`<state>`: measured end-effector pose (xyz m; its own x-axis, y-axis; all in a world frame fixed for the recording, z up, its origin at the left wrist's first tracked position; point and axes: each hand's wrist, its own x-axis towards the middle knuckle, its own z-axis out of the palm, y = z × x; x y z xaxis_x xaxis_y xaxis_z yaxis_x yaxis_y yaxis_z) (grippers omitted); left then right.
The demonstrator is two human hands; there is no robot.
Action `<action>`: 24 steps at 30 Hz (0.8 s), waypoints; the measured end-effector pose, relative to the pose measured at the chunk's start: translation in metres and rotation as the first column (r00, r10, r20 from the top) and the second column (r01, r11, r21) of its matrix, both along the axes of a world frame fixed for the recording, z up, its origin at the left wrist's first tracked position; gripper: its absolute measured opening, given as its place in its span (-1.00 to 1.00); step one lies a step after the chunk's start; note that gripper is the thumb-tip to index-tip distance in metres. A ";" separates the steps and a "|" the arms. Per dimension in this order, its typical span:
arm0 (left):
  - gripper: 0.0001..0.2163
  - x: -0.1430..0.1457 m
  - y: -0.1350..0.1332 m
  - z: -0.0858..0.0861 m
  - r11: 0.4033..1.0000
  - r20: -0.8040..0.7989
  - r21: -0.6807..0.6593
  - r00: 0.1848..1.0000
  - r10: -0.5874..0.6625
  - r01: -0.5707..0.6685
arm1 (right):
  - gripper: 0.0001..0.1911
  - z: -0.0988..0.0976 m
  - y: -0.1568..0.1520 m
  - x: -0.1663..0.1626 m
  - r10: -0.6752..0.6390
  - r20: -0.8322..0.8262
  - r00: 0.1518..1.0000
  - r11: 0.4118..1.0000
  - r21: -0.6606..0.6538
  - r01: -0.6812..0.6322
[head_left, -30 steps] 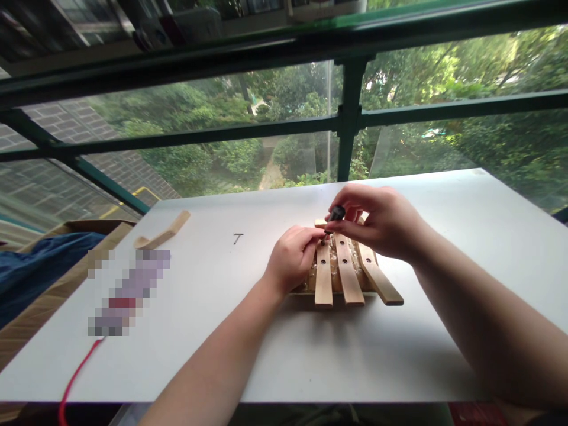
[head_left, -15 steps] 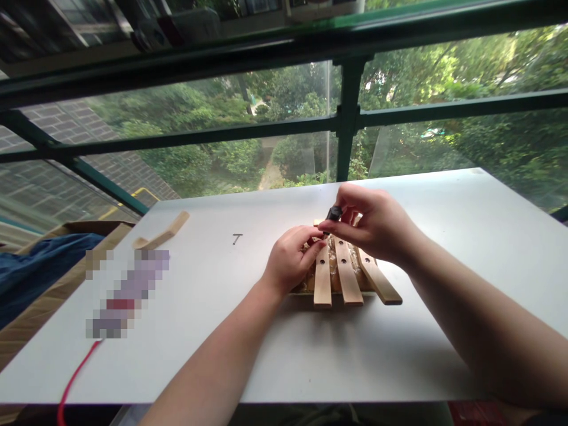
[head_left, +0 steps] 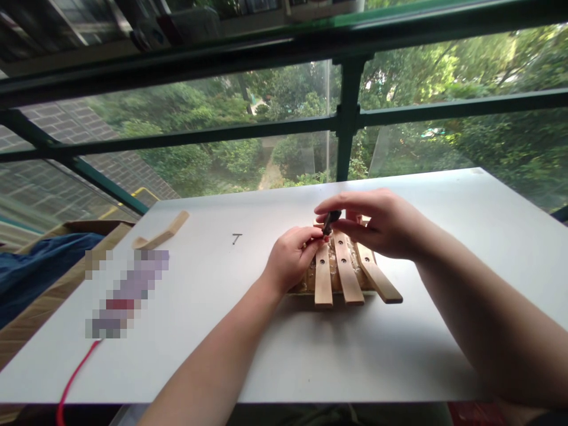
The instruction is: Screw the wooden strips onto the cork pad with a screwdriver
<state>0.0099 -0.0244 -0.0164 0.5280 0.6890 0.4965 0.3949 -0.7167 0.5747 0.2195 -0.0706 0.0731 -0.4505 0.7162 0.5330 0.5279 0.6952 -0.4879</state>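
My right hand (head_left: pixel 377 222) is loosely around the black handle of a short screwdriver (head_left: pixel 332 219), its index finger stretched over the top and the thumb below. My left hand (head_left: pixel 295 254) is closed in a pinch at the screwdriver's lower end; what its fingertips hold is hidden. Both hands are over a brown, glossy base (head_left: pixel 310 278). Across it lie pale wooden slats: a left slat (head_left: pixel 323 284), a middle slat (head_left: pixel 348 278) and a slanted right slat (head_left: pixel 384 284), with dark screws in them. Their front ends jut past the base.
On the white table (head_left: pixel 213 307), a small T-shaped metal piece or pieces (head_left: pixel 237 238) lie left of my hands. Farther left are an angled wooden piece (head_left: pixel 166 232), a blurred-out object (head_left: pixel 133 290) and a red cord (head_left: pixel 77 378). A cardboard box (head_left: pixel 89 228) with blue cloth stands beside the table.
My right hand's fingers have loosened and spread around the handle, with the index finger stretching left. The screwdriver's handle has tilted slightly. My left hand stays nearly in place.
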 end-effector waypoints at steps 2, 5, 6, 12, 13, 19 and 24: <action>-0.86 0.000 0.000 -0.001 0.999 -0.014 0.038 1.000 -0.001 0.001 | -0.80 -0.001 0.001 -0.001 -0.059 -0.009 0.998 0.998 0.023 0.059; -0.85 -0.001 -0.001 -0.002 0.994 -0.010 0.109 1.000 -0.015 0.016 | -0.84 -0.001 0.000 -0.005 -0.090 -0.020 0.996 0.996 0.023 0.090; -0.83 -0.001 -0.001 -0.002 0.992 -0.008 0.124 1.000 -0.019 0.020 | -0.84 -0.001 0.000 -0.006 -0.093 -0.019 0.995 0.995 0.022 0.094; -0.77 -0.001 -0.002 -0.002 0.991 -0.004 0.131 1.000 -0.005 0.005 | -0.83 -0.003 -0.001 -0.010 -0.155 -0.052 0.987 0.987 0.040 0.157; -0.77 -0.001 -0.002 -0.002 0.992 -0.004 0.127 1.000 0.002 -0.002 | -0.81 -0.004 -0.001 -0.011 -0.170 -0.064 0.983 0.984 0.038 0.172; -0.88 0.000 -0.003 -0.001 0.995 0.013 0.096 1.000 0.028 -0.029 | -0.71 -0.011 0.002 -0.018 -0.232 -0.097 0.968 0.970 0.045 0.237; -0.90 0.000 -0.002 0.000 0.997 0.024 0.077 0.999 0.027 -0.028 | -0.83 -0.008 -0.001 -0.017 -0.123 -0.091 0.988 0.992 0.017 0.125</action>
<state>0.0095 -0.0266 -0.0165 0.4970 0.6625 0.5605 0.4023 -0.7482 0.5276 0.2024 -0.0719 0.0649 -0.3089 0.7509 0.5837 0.5653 0.6385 -0.5222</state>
